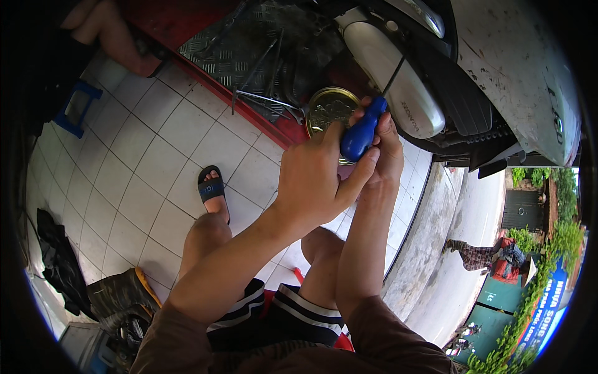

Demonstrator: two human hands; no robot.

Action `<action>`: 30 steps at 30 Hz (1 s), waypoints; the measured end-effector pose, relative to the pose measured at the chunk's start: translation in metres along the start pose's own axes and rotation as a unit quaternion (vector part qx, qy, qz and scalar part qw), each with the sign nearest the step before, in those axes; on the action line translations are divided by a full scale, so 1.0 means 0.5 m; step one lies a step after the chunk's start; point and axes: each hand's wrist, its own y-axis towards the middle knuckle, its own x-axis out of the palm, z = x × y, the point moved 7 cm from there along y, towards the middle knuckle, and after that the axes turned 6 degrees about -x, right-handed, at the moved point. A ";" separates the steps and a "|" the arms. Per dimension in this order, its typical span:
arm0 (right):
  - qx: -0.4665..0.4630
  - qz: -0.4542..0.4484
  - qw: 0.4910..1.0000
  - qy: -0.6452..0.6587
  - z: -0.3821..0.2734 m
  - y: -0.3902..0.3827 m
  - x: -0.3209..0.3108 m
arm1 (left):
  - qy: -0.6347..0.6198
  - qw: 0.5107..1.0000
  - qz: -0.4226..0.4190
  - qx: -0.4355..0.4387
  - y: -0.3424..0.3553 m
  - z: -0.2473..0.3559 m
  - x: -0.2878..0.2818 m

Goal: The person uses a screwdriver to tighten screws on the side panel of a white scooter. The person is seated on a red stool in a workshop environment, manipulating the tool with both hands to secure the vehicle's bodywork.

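Note:
A screwdriver with a bulbous blue handle and a thin dark shaft is held between my two hands, in front of the motorbike. Its shaft points up and right across the silver engine-side cover; I cannot tell whether the tip touches anything. My left hand closes on the handle from the left, its thumb lying along the butt end. From the other side my right hand wraps the handle, fingers near the shaft. Just behind the hands, a round gold tin holds small parts that I cannot make out.
Wrenches and a long T-handle tool lie on a red-edged platform with dark tread plate. Another person's leg and a blue stool are at upper left. A street with a passer-by lies to the right.

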 end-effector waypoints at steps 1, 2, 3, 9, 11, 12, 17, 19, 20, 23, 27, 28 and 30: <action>-0.006 0.009 1.000 -0.001 -0.001 -0.002 -0.003 | -0.004 1.000 0.010 0.001 -0.001 0.000 -0.002; -0.005 0.017 1.000 0.006 0.001 -0.003 -0.004 | -0.021 1.000 0.000 -0.012 -0.002 -0.004 0.002; 0.003 0.024 0.999 0.023 0.004 -0.004 -0.005 | -0.004 1.000 -0.018 -0.024 -0.003 -0.008 0.007; 0.006 -0.093 0.994 0.055 0.011 0.000 0.012 | -0.057 0.994 -0.035 -0.088 -0.004 -0.028 0.018; 0.000 -0.093 0.994 0.053 0.016 0.002 0.002 | -0.060 0.994 -0.030 -0.081 0.001 -0.025 0.017; -0.002 -0.088 0.995 0.051 0.017 0.002 -0.004 | -0.030 0.999 -0.004 -0.043 0.003 -0.013 0.009; -0.013 -0.041 0.996 0.073 0.017 -0.006 -0.015 | 0.070 0.992 0.054 0.085 0.003 0.028 -0.017; -0.008 -0.018 0.997 0.070 0.020 -0.009 -0.012 | 0.066 0.994 0.035 0.077 0.003 0.027 -0.013; -0.020 0.007 0.998 0.064 0.019 -0.011 -0.014 | 0.066 0.995 0.028 0.070 0.004 0.026 -0.010; -0.019 -0.037 0.995 0.087 0.016 -0.001 0.000 | -0.054 0.998 -0.011 -0.036 0.006 -0.003 -0.003; -0.020 -0.078 0.992 0.099 0.023 0.005 -0.001 | -0.127 0.987 -0.044 -0.091 0.008 -0.019 0.002; -0.014 -0.083 0.987 0.137 0.028 0.004 -0.001 | -0.106 0.987 -0.062 -0.104 0.006 -0.021 0.006; -0.022 -0.083 0.986 0.142 0.030 0.002 -0.006 | -0.082 0.992 -0.047 -0.080 0.008 -0.014 0.002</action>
